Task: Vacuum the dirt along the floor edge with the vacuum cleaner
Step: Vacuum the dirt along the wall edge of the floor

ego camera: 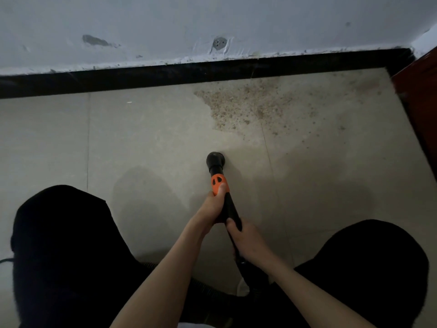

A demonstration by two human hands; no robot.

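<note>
Black plastic fills both my palms: the vacuum wand [230, 209], a slim dark tube that runs from between my knees out toward the wall; my left hand [212, 207] is curled round it just behind the orange collar [219, 184], thumb laid forward onto the orange; my right hand [246, 240] grips the tube lower down, nearer my body, fingers wrapped under it so that only the knuckles and the back of the hand show; both holds are closed tight on the wand, neither hand free.

The round black nozzle [215, 159] at the far end sits down at the pale floor tile [142, 129], though whether it actually touches I cannot tell; it stands short of the dirt [248, 102], a sandy brown scatter of grit spread over the tile ahead and to the right of it, thickest close against the black skirting strip [165, 76] and thinning toward the right; the nozzle and the near edge of the grit are apart, with bare tile between.

Above the skirting rises a white wall [212, 20], scuffed, with a grey patch and a small round hole in the plaster; a reddish wooden edge [418, 95] closes the corner on the right; my knees in black trousers [63, 245] frame the view on either side; a ribbed black hose [208, 288] curves across below my forearms.
</note>
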